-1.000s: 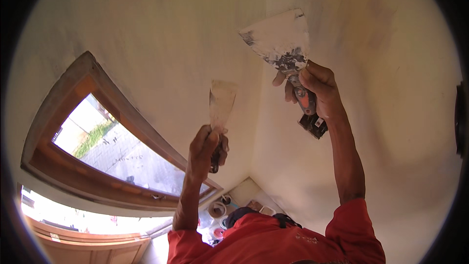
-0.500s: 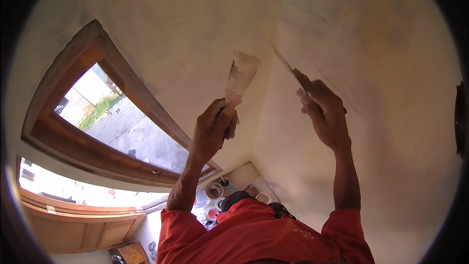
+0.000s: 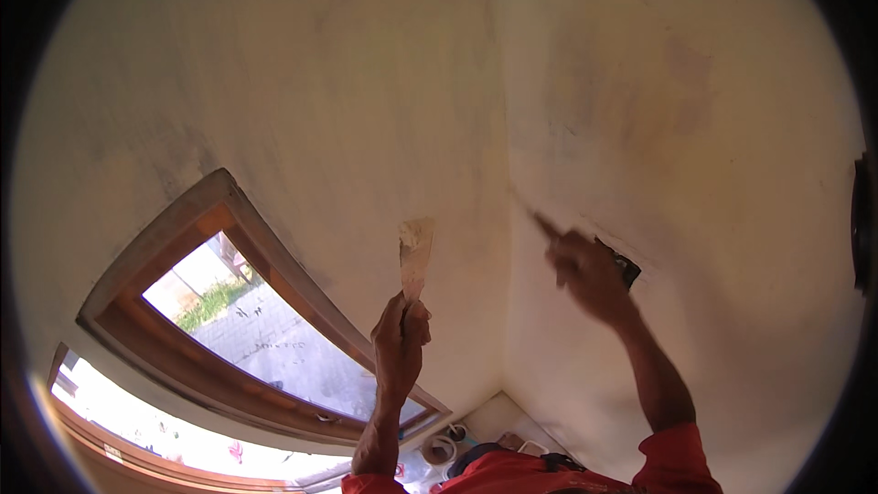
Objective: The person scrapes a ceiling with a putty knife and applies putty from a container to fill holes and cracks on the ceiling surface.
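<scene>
My left hand [image 3: 400, 338] grips a putty knife [image 3: 416, 256] by its lower end. Its broad blade points up and carries pale filler, thickest near the top edge. My right hand [image 3: 590, 279] is closed around a second, narrow-looking scraper [image 3: 546, 225], smeared by motion. That blade slants up and left toward the wall corner; whether it touches the wall is unclear. Both hands are in front of the cream plastered walls [image 3: 457, 146], which meet at a vertical corner. Beside my right hand shows a dark shape [image 3: 625, 265]; I cannot tell whether it is a recess or a handle.
A brown wooden-framed window [image 3: 265, 375] fills the lower left, with paving and grass outside. Low in the corner stand a round tub [image 3: 440, 450] and other containers. Grey smudges mark the walls. A dark object [image 3: 860, 224] is at the far right edge.
The view has tilted upward, so the window and both hands appear lower. My right hand has turned, its scraper now slanting more to the left. Both tools remain held.
</scene>
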`<control>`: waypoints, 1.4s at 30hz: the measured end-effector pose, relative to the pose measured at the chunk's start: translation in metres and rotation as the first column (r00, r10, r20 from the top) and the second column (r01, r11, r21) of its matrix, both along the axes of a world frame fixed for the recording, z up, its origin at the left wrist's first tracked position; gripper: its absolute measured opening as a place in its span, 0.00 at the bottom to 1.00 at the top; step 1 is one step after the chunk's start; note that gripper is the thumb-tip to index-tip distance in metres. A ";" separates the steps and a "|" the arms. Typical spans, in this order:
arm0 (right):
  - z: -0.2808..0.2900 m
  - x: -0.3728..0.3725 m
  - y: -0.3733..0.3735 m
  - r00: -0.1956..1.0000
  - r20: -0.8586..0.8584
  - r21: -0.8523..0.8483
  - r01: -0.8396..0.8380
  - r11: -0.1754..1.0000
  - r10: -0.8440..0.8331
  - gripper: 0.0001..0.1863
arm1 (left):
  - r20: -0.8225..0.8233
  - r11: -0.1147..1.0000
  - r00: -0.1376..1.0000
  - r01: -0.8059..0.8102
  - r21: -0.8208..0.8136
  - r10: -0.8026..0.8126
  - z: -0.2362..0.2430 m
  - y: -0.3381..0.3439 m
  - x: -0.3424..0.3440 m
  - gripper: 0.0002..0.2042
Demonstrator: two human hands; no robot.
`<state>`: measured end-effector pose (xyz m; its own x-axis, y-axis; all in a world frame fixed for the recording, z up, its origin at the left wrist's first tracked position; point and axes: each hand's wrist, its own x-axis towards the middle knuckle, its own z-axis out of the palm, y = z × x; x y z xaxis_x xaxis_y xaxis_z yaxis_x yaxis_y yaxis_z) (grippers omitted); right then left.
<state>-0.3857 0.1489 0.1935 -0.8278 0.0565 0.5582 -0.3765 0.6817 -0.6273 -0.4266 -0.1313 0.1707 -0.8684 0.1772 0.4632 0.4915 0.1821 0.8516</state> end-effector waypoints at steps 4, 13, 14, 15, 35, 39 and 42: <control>0.098 -0.015 0.000 0.990 -0.078 -0.483 -0.139 0.865 0.115 0.15 | 0.109 0.995 0.993 0.034 0.096 -0.044 -0.018 0.003 0.000 0.12; 0.209 -0.086 -0.025 0.987 -0.159 -0.469 -0.068 0.880 -0.008 0.13 | 0.320 0.999 0.946 0.046 0.007 -0.046 -0.035 -0.014 0.008 0.10; 0.217 -0.088 -0.028 0.991 -0.126 -0.566 -0.115 0.816 0.052 0.13 | 0.316 0.999 0.948 0.044 0.007 -0.044 -0.036 -0.017 0.007 0.10; 0.222 -0.088 -0.033 0.991 -0.123 -0.567 -0.114 0.816 0.053 0.13 | 0.330 0.999 0.943 0.044 0.005 -0.043 -0.041 -0.020 0.007 0.10; 0.227 -0.155 -0.114 0.974 -0.154 -0.522 0.061 0.851 -0.165 0.33 | 0.488 0.987 0.858 0.153 0.049 -0.157 -0.090 -0.026 -0.003 0.14; 0.137 -0.165 -0.093 0.965 -0.206 -0.091 0.144 0.985 -0.160 0.39 | 0.433 0.972 0.870 0.212 0.102 -0.235 -0.101 -0.021 -0.016 0.15; 0.111 -0.126 -0.070 0.977 -0.168 0.090 0.145 0.985 -0.129 0.36 | 0.437 0.983 0.882 0.176 0.045 -0.178 -0.087 -0.014 -0.013 0.15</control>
